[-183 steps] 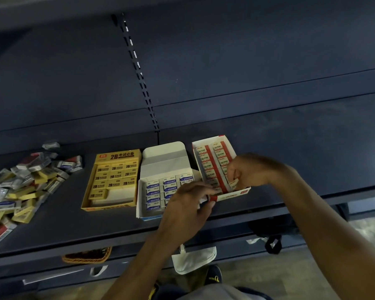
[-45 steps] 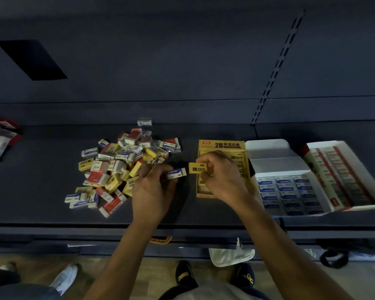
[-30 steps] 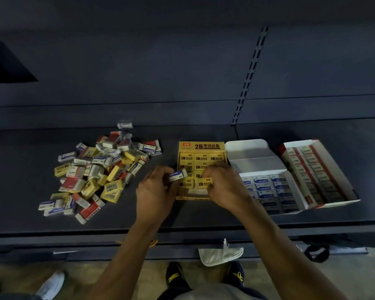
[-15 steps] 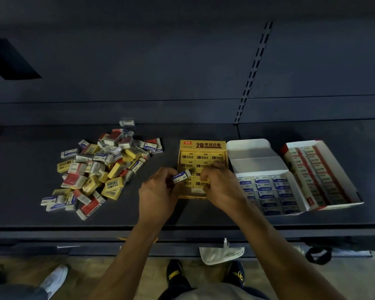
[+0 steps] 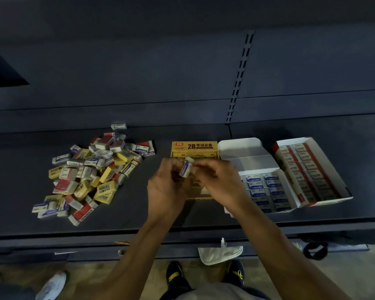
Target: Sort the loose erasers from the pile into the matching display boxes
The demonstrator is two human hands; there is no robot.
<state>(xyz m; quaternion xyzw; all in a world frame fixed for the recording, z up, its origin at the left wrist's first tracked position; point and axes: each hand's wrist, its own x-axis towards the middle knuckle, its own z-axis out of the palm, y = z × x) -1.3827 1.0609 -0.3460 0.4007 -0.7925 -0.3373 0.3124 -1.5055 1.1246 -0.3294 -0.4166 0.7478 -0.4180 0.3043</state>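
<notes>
Small white eraser in blue-printed paper sleeve [image 5: 185, 168]: pinched, tilted, in curled fingers of left hand [image 5: 168, 188], above yellow cardboard display box [image 5: 193, 146]. Right hand [image 5: 220, 180]: fingers curled just beside eraser; whether it grips cannot be told. Loose pile of mixed erasers [image 5: 91, 172]: left of box.

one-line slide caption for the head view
Left hand holds a blue-label eraser over the yellow box, right hand alongside, pile at left.

The yellow cardboard display box [image 5: 194, 146] carries "2B 考试必备" in dark print across its header. "ERASER" shows in blue on the blue-and-white wrapped erasers [image 5: 256, 180] in the white cardboard box [image 5: 240, 148], and on loose wrapped erasers [image 5: 142, 150] in the pile. Print on the small white eraser [image 5: 185, 168] held up is too blurred to read.
</notes>
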